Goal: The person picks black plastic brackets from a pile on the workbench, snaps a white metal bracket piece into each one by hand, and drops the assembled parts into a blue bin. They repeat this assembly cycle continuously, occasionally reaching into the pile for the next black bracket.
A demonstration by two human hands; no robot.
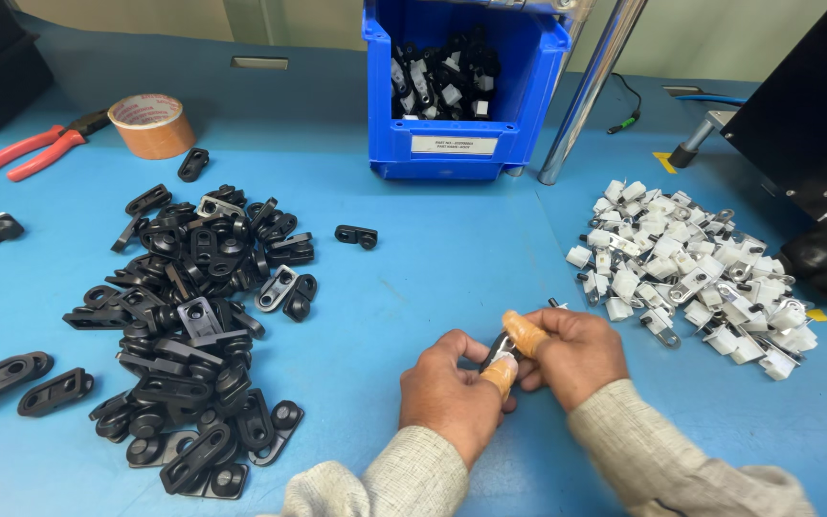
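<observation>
My left hand (pixel 452 388) and my right hand (pixel 571 352) meet low in the middle of the blue table (pixel 433 268), both pinching one small black plastic bracket with a white clip (pixel 500 350) between them. Orange finger cots cover a thumb on each hand. A big heap of black plastic brackets (pixel 198 316) lies to the left of my hands. A pile of small white clips with metal tabs (pixel 691 273) lies to the right.
A blue bin (pixel 461 96) with black and white parts stands at the back centre, a metal pole (pixel 591 86) beside it. Red pliers (pixel 35 148) and a tape roll (pixel 152 124) lie at back left. A black machine (pixel 815 105) stands at right. Loose brackets lie scattered at the left edge.
</observation>
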